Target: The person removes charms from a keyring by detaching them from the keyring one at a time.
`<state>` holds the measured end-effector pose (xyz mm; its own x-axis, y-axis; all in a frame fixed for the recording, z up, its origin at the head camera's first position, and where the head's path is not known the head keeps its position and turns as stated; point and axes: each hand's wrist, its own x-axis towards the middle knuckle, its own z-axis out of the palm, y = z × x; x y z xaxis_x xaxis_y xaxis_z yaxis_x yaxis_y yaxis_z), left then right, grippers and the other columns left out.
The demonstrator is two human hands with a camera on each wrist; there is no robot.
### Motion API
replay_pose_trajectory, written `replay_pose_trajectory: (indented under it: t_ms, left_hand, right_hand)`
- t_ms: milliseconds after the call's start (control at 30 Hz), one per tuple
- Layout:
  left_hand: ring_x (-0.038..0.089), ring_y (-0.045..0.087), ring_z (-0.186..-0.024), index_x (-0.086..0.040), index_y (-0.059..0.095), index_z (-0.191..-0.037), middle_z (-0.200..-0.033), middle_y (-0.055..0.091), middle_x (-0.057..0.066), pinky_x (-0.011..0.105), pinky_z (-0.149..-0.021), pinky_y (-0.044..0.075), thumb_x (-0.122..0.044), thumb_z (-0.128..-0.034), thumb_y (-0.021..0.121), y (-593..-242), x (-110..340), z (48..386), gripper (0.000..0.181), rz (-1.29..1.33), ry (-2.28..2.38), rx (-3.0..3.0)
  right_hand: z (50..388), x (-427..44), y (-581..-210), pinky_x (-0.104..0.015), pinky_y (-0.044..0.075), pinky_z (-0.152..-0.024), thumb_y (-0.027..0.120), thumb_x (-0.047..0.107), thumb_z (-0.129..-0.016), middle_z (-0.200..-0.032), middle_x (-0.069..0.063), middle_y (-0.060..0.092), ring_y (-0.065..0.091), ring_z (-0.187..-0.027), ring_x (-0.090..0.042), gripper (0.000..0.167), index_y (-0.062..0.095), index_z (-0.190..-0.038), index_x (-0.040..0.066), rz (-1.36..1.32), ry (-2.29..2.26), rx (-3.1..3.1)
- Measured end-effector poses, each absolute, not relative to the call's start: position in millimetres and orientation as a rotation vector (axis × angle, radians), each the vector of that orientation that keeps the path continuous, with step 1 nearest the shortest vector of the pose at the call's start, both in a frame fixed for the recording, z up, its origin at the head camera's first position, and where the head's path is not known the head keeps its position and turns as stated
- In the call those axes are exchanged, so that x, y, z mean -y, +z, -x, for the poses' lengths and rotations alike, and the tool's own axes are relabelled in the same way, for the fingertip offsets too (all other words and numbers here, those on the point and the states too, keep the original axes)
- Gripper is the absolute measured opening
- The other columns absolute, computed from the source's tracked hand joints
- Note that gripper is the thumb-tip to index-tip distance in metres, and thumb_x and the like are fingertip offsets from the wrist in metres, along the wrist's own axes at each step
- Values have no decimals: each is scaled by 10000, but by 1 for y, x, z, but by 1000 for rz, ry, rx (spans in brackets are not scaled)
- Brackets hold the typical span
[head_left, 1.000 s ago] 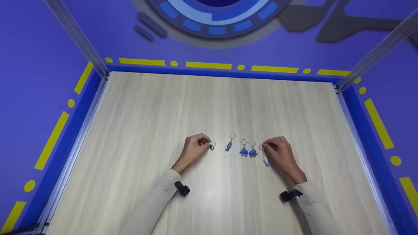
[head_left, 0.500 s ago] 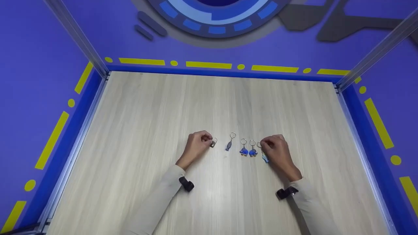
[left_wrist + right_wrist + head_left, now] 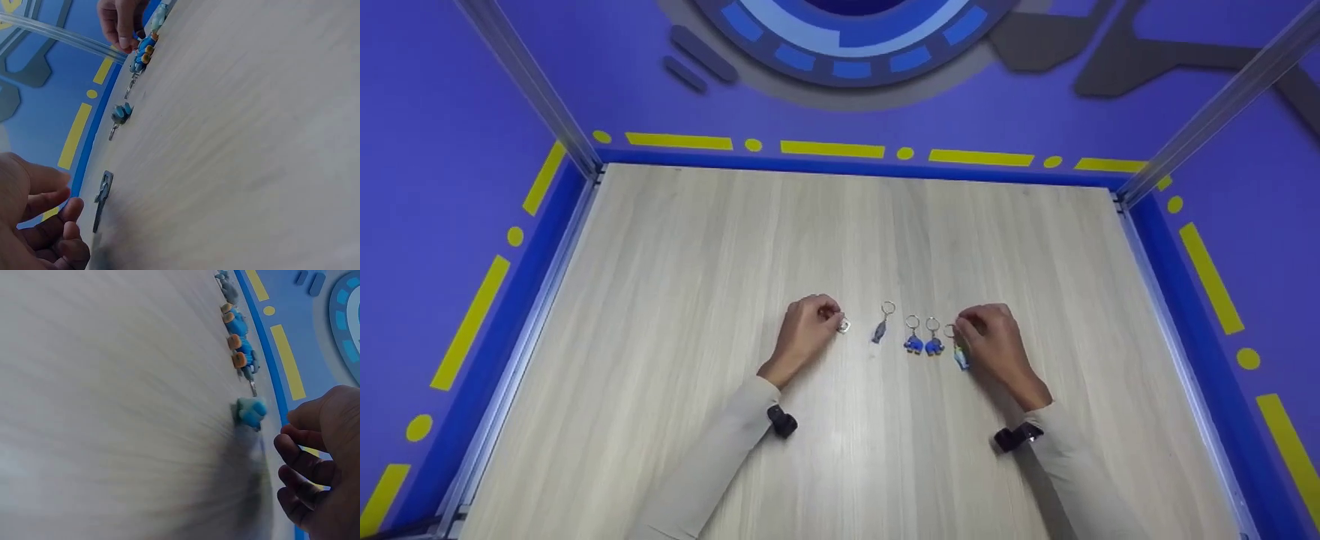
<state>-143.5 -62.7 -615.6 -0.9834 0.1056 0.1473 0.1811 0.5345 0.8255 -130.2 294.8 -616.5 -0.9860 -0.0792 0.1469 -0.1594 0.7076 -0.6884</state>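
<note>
In the head view my left hand (image 3: 806, 330) is beside a small silver keychain (image 3: 844, 325). The left wrist view puts its bent fingers a little apart from that keychain (image 3: 102, 199), which lies on the table. My right hand (image 3: 996, 345) is at the right end of the row, its fingertips close to the ring of a light-blue fish keychain (image 3: 961, 358). In the right wrist view a gap shows between those fingers and the fish charm (image 3: 251, 412). Between the hands lie a grey fish keychain (image 3: 879, 331) and two blue elephant keychains (image 3: 913, 344).
Pale wood-grain table (image 3: 720, 240) spreads around the row. Blue panels with yellow marks (image 3: 832, 148) enclose it at the back and sides, with metal posts at the corners. A black strapped device (image 3: 782, 422) sits on each wrist.
The silver keychain has gone from standing dark at my left fingertips to lying flat. My right hand shifted the light-blue fish toward the elephants, then drew slightly away. The head view turned slightly.
</note>
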Motion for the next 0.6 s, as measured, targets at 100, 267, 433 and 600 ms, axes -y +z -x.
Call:
replay_pose_trajectory:
  t_ms: [100, 267, 433, 600]
  left_hand:
    - [254, 695, -963, -40, 817, -1062, -1016, 780, 85, 422, -883, 566, -146, -994, 810, -608, 70, 139, 126, 284, -1391, 2710]
    - [341, 597, -1377, -30, 735, -1368, -1407, 708, 154, 517, -1150, 490, -337, -1056, 756, -587, 78, 136, 439, 343, -1282, 2790]
    - [455, 388, -1579, -35, 575, -1572, -1637, 526, 221, 628, -1253, 351, -543, -1062, 679, -567, 80, 139, 727, 462, -1107, 2862]
    - [505, 243, -1636, -75, 482, -1656, -1721, 404, 234, 707, -1279, 237, -721, -1027, 592, -548, 77, 144, 909, 509, -951, 2920]
  right_hand:
    - [131, -293, -607, -532, 482, -1030, 742, 80, -1049, -1117, -183, 744, 610, -1174, -350, 153, 784, -1136, -39, -244, 1113, 2801]
    - [135, -288, -588, -579, 477, -1092, 738, 123, -1066, -1199, -229, 743, 606, -1267, -411, 252, 753, -1213, -81, -349, 1043, 2794]
    - [134, -282, -568, -653, 419, -1146, 763, 224, -1060, -1347, -281, 694, 572, -1355, -479, 421, 693, -1337, -85, -460, 920, 2765]
    - [131, -274, -552, -719, 308, -1200, 771, 354, -1041, -1563, -306, 539, 417, -1517, -519, 666, 564, -1516, -66, -548, 772, 2790]
